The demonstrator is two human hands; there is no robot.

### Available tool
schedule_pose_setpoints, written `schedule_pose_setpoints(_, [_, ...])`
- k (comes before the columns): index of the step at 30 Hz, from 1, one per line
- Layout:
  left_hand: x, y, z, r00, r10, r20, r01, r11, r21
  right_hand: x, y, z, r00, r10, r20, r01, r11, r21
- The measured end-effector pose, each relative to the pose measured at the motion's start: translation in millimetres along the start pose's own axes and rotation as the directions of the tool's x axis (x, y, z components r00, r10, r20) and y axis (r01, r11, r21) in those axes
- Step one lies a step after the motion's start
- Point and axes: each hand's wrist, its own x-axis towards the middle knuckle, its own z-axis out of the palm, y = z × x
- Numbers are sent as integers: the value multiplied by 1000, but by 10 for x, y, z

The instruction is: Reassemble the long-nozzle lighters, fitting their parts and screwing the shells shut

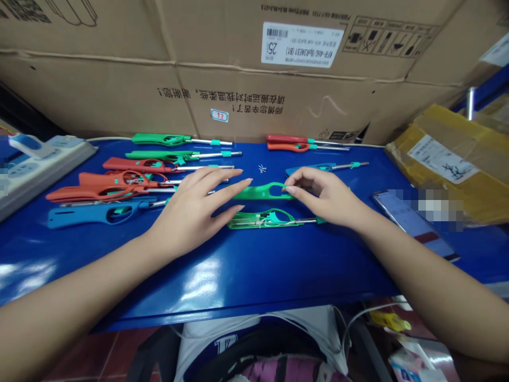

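Observation:
My right hand [318, 193] pinches the looped end of a loose green lighter casing half [258, 192] between thumb and fingers. My left hand [194, 207] has its fingers spread, with index finger and thumb around the left end of that piece; contact there is unclear. Just below lies an open green lighter [260, 218], its inner parts and wires showing and its metal tube pointing right under my right hand. Behind my right hand is a partly hidden blue lighter [292, 171]. Left of my left hand rest a blue lighter [91, 213] and several red lighters [95, 192].
Green lighters [159, 139] and red lighters [288, 139] lie along the back of the blue table [207, 276], before a large cardboard box [222, 79]. A power strip [47, 156] stands left. A phone [409, 223] and a taped parcel [445, 159] are at right.

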Motion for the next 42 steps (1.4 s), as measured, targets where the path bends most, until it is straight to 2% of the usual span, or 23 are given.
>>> schedule_pose_setpoints(3, [-3,-17,-30,999,42,2,-42,999,10,-4,-48,-3,991,126,50,-133,974,182])
schedule_pose_setpoints(6, [-17,-31,-46,997,64,50,-63,998,-17,-2,-82,-25,974,206,91,-223,934,278])
schedule_pose_setpoints(8, [-22,-34,-51,995,77,63,-75,997,-31,-6,-97,-47,961,248,121,-274,914,300])
schedule_pose_setpoints(10, [-23,-32,-55,994,82,73,-77,995,-67,-19,-115,-71,957,252,147,-281,929,240])
schedule_pose_setpoints(12, [-20,-28,-58,989,100,111,-83,985,-150,-39,-139,-88,968,167,186,-188,977,97])
schedule_pose_setpoints(15, [-15,-19,-61,973,150,174,-97,955,-281,-69,-167,-81,954,-38,298,71,993,-99])
schedule_pose_setpoints(17, [-13,-14,-62,967,162,194,-98,947,-306,-78,-163,-55,930,-137,341,199,968,-152])
schedule_pose_setpoints(20, [-13,-12,-63,968,147,203,-84,953,-290,-75,-122,-10,916,-225,333,296,938,-179])
schedule_pose_setpoints(25, [-15,-9,-66,970,98,223,-41,969,-245,-65,-66,20,914,-271,301,340,917,-209])
schedule_pose_setpoints(33, [-34,20,-41,958,76,276,-27,984,-179,-67,-59,42,916,-213,339,302,924,-236])
schedule_pose_setpoints(42, [-39,36,-20,959,43,282,28,970,-242,-83,-61,39,913,-202,354,306,914,-268])
